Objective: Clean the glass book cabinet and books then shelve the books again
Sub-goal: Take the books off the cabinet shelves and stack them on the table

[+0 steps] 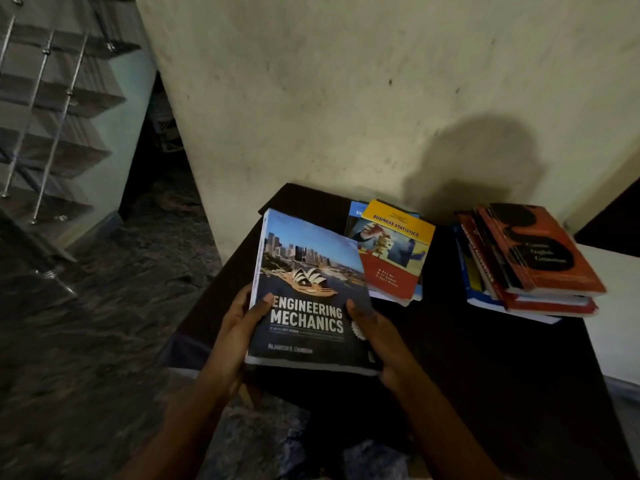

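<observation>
A thick book titled Engineering Mechanics (308,271), with a harbour city on its cover, is held face up above the near left part of a dark table (467,358). My left hand (239,327) grips its left edge with the thumb on the cover. My right hand (377,334) grips its lower right edge, thumb on top. Behind it lies a small stack topped by a yellow and red Business Statistics book (398,251). At the right sits a stack of several red-covered books (533,258).
A plastered wall (346,98) rises right behind the table. Stairs with a metal railing (52,116) stand at the far left, beyond dark stone floor (86,323). A white surface (616,306) adjoins the table's right side.
</observation>
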`<action>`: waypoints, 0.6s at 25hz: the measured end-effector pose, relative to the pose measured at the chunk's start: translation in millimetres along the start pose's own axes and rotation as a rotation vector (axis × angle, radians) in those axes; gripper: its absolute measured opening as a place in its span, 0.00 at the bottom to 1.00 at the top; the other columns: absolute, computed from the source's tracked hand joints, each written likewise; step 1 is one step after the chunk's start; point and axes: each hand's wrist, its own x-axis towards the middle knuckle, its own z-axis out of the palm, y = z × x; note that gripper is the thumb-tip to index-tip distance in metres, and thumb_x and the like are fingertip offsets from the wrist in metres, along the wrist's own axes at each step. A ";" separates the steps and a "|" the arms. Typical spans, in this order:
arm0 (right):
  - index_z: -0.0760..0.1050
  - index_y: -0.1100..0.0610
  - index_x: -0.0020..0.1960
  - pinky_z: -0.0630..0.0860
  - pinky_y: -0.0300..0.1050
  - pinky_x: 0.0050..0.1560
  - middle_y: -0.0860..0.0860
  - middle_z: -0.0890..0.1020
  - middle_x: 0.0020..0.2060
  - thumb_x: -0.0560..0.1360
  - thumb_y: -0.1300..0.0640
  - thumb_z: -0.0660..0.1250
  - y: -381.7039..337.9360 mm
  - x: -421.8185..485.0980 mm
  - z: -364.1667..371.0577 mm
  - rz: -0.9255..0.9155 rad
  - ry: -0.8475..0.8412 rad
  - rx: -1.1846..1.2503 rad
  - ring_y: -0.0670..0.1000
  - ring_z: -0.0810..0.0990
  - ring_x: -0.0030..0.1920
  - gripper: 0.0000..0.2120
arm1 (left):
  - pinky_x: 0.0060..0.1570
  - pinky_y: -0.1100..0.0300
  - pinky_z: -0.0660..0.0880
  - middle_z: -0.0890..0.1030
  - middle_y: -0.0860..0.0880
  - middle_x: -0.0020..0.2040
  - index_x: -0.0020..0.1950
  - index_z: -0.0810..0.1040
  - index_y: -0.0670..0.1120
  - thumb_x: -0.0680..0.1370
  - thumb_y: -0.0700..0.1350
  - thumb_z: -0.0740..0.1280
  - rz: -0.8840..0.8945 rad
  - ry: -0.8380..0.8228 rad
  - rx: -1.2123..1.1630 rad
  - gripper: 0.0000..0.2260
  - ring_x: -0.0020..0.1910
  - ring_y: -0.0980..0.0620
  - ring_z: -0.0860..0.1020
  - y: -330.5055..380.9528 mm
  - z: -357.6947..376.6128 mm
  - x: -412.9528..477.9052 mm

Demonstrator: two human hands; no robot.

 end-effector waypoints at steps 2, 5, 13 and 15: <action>0.75 0.56 0.59 0.80 0.41 0.38 0.54 0.84 0.48 0.74 0.52 0.67 -11.4 1.2 -7.5 -0.168 0.118 -0.056 0.51 0.84 0.44 0.16 | 0.45 0.50 0.80 0.83 0.42 0.50 0.61 0.75 0.45 0.77 0.49 0.62 0.037 -0.008 0.059 0.15 0.47 0.44 0.82 -7.7 0.1 11.7; 0.72 0.56 0.57 0.78 0.35 0.34 0.54 0.82 0.49 0.75 0.58 0.65 -25.2 -3.1 -14.8 -0.321 0.200 -0.092 0.49 0.82 0.42 0.11 | 0.59 0.46 0.74 0.81 0.46 0.56 0.62 0.76 0.49 0.76 0.58 0.60 0.089 -0.038 0.241 0.20 0.56 0.46 0.79 -29.4 -3.0 35.1; 0.69 0.59 0.67 0.73 0.40 0.44 0.55 0.76 0.61 0.77 0.57 0.64 -54.7 53.3 -57.1 -0.364 0.364 -0.056 0.52 0.76 0.54 0.19 | 0.69 0.38 0.53 0.67 0.48 0.72 0.71 0.68 0.50 0.75 0.70 0.41 0.297 -0.076 1.473 0.36 0.73 0.45 0.61 -128.5 -13.6 97.8; 0.67 0.61 0.68 0.68 0.42 0.51 0.52 0.73 0.62 0.78 0.57 0.63 -57.2 71.0 -65.1 -0.312 0.382 -0.080 0.52 0.73 0.59 0.20 | 0.70 0.41 0.50 0.67 0.49 0.72 0.70 0.70 0.51 0.75 0.69 0.40 0.301 -0.027 1.531 0.35 0.73 0.46 0.61 -134.0 -15.5 99.1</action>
